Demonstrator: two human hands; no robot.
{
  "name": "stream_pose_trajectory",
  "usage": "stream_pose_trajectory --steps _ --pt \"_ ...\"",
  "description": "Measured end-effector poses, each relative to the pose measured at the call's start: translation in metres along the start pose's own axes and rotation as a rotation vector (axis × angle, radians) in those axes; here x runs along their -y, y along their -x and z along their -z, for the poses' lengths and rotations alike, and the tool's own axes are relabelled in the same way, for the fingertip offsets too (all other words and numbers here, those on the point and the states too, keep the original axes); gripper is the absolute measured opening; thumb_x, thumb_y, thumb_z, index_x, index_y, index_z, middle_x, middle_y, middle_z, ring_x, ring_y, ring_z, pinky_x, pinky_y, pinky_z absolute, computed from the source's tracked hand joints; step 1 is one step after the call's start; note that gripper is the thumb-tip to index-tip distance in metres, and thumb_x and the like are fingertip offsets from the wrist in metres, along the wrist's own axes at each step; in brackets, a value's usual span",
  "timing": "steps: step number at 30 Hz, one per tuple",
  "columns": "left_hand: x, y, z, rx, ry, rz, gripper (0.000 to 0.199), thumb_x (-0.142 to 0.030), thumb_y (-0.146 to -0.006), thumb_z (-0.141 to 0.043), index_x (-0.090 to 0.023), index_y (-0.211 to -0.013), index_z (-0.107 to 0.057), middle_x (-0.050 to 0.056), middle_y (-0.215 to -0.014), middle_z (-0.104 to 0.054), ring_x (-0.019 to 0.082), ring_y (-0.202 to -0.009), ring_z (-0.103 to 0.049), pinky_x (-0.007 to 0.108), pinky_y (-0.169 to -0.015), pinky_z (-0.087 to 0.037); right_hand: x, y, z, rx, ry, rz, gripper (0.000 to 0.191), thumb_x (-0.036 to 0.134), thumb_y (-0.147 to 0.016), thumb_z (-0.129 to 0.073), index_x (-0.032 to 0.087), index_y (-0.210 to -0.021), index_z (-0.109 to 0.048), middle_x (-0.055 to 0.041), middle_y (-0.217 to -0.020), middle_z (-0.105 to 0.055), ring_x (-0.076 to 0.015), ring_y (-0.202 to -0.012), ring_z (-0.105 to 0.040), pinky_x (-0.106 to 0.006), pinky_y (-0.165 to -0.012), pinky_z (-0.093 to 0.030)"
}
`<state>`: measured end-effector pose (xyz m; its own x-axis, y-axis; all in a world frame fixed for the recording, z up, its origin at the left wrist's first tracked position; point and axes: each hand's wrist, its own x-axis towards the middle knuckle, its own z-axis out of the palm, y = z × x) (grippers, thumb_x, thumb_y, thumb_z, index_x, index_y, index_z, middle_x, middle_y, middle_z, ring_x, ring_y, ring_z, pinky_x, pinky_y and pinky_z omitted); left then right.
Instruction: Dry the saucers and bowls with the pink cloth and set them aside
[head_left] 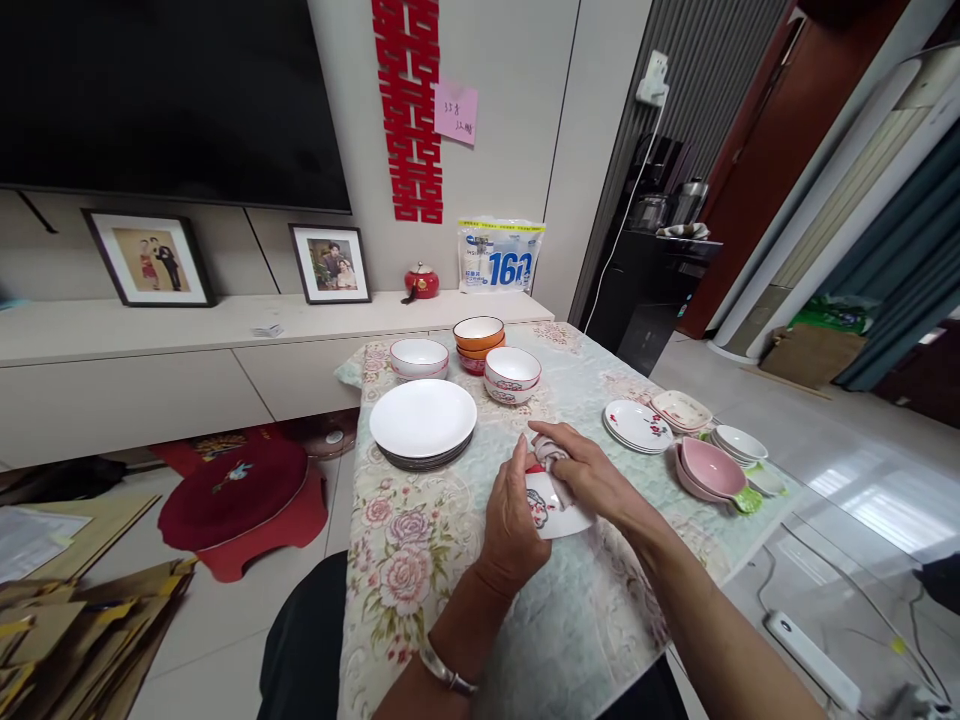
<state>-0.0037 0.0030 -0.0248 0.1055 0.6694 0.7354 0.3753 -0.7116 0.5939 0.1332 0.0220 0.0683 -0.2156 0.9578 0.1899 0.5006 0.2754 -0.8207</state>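
My left hand (514, 515) is closed around the side of a white bowl (555, 512) with a dark and red printed pattern, tipped on its side above the table. A crumpled pale cloth (553, 458) is bunched in my right hand (596, 475), which presses it against the bowl. Part of the bowl is hidden by both hands. Just beyond my hands stand two stacked white bowls with red rims (512, 372). To the left of them lies a stack of plates (422, 418), the top one plain white.
Behind stand orange bowls (478, 333) and another white bowl stack (418, 356). On the right are flowered plates (637, 426), squarish dishes (681, 410), small white bowls (739, 443) and pink leaf-shaped dishes (712, 468). A flowered tablecloth (405, 575) covers the table; a red stool (247, 500) stands left.
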Motion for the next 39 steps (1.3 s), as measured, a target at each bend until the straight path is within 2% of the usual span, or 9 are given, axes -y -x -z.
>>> stream_pose_trajectory --steps 3,6,9,15,18,24,29,36,39 --pt "-0.001 -0.001 0.000 -0.001 0.041 0.027 0.104 -0.007 -0.062 -0.056 -0.013 -0.154 -0.008 0.017 -0.121 -0.058 0.029 -0.109 -0.059 0.044 -0.096 -0.048 -0.013 -0.004 0.005 0.019 -0.223 -0.204 0.065 0.015 -0.062 -0.048 0.022 -0.124 -0.066 -0.0054 -0.107 -0.068 -0.0184 -0.078 -0.059 -0.030 -0.068 -0.046" --pt "-0.001 -0.001 0.000 -0.003 0.061 0.029 0.104 -0.008 -0.061 -0.055 -0.012 -0.154 -0.010 0.016 -0.121 -0.058 0.029 -0.109 -0.059 0.046 -0.097 -0.047 -0.031 -0.005 0.006 0.032 -0.461 -0.368 0.071 0.015 -0.058 -0.048 0.019 -0.128 -0.062 -0.0005 -0.076 -0.067 -0.0112 -0.050 -0.046 -0.023 -0.047 -0.033" --pt "-0.001 -0.001 -0.001 -0.003 0.062 0.013 0.103 -0.010 -0.060 -0.056 -0.011 -0.153 -0.012 0.016 -0.120 -0.058 0.029 -0.108 -0.058 0.046 -0.098 -0.046 -0.046 -0.008 0.001 0.001 -0.603 -0.450 0.074 0.015 -0.055 -0.048 0.017 -0.127 -0.062 0.0033 -0.060 -0.059 -0.0102 -0.044 -0.041 -0.022 -0.044 -0.029" --pt "0.001 -0.001 0.000 0.013 0.052 -0.013 0.104 -0.010 -0.059 -0.056 -0.011 -0.153 -0.013 0.017 -0.121 -0.057 0.030 -0.109 -0.058 0.045 -0.097 -0.047 -0.053 -0.021 -0.009 0.025 -0.569 -0.541 0.064 0.017 -0.057 -0.048 0.015 -0.118 -0.066 0.0003 -0.064 -0.064 -0.0128 -0.047 -0.049 -0.024 -0.048 -0.036" --pt "0.001 -0.002 0.002 0.019 0.039 -0.005 0.104 -0.009 -0.059 -0.056 -0.012 -0.154 -0.012 0.016 -0.120 -0.057 0.029 -0.108 -0.059 0.045 -0.097 -0.047 -0.049 -0.022 -0.008 0.003 -0.403 -0.486 0.060 0.018 -0.060 -0.045 0.014 -0.115 -0.068 -0.0030 -0.074 -0.068 -0.0148 -0.054 -0.053 -0.027 -0.053 -0.040" --pt "0.000 -0.003 0.001 0.003 -0.028 0.004 0.097 -0.007 -0.068 -0.054 -0.012 -0.154 -0.010 0.016 -0.116 -0.059 0.027 -0.105 -0.060 0.043 -0.093 -0.050 -0.023 0.002 -0.007 -0.161 0.106 -0.075 0.054 0.018 -0.074 -0.040 0.016 -0.121 -0.065 -0.0100 -0.122 -0.063 -0.0241 -0.112 -0.056 -0.038 -0.098 -0.043" --pt "0.000 -0.002 -0.002 -0.017 -0.086 -0.025 0.092 -0.014 -0.076 -0.056 -0.013 -0.155 -0.008 0.021 -0.133 -0.052 0.029 -0.116 -0.057 0.043 -0.097 -0.049 0.016 0.025 -0.022 -0.103 0.357 0.135 0.064 0.008 -0.073 -0.040 0.022 -0.133 -0.056 -0.0096 -0.123 -0.058 -0.0243 -0.113 -0.053 -0.040 -0.099 -0.043" --pt "-0.001 -0.002 -0.001 -0.015 -0.006 0.029 0.099 -0.008 -0.067 -0.056 -0.012 -0.154 -0.009 0.017 -0.121 -0.059 0.028 -0.109 -0.060 0.043 -0.095 -0.049 -0.011 0.007 -0.006 -0.103 0.066 0.014 0.050 0.019 -0.078 -0.045 0.020 -0.123 -0.065 -0.0082 -0.123 -0.063 -0.0244 -0.113 -0.056 -0.039 -0.099 -0.042" --pt "-0.001 -0.003 -0.001 -0.034 0.019 0.041 0.099 -0.008 -0.066 -0.055 -0.012 -0.154 -0.011 0.016 -0.119 -0.059 0.028 -0.108 -0.060 0.043 -0.096 -0.048 -0.034 0.000 -0.002 -0.101 -0.248 -0.229 0.050 0.024 -0.075 -0.050 0.020 -0.122 -0.066 -0.0053 -0.107 -0.071 -0.0209 -0.085 -0.064 -0.034 -0.077 -0.050"
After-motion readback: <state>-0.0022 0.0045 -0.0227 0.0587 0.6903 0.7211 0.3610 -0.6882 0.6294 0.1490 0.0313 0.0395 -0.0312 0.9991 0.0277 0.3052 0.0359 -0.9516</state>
